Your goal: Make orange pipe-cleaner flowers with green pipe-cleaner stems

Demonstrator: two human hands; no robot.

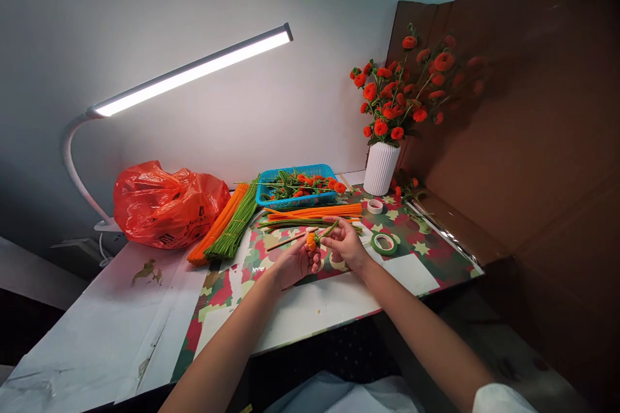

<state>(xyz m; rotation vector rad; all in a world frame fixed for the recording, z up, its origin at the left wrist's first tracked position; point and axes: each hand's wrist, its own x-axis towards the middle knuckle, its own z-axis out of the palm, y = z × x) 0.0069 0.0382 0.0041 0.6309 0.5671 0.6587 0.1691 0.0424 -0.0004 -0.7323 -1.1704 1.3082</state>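
Over the middle of the table, my left hand point(294, 263) is closed around a small orange pipe-cleaner flower point(311, 242), thumb and fingers at its head. Close beside it on the right, my right hand point(347, 244) pinches the flower's green stem point(330, 230), which slants up to the right. Just behind the hands lie orange pipe cleaners point(320, 211) and a row of green ones point(285, 223). A thin wooden stick point(285, 242) rests left of the flower. Green floral tape point(384, 244) lies to the right of my right hand.
A blue basket point(264, 195) of flowers stands behind, next to bundled green pipe cleaners point(232, 226) and a red plastic bag point(169, 206). A white vase point(382, 169) with orange-red flowers point(387, 103) is at back right, near white tape point(374, 206). A lamp point(194, 71) reaches over from the left.
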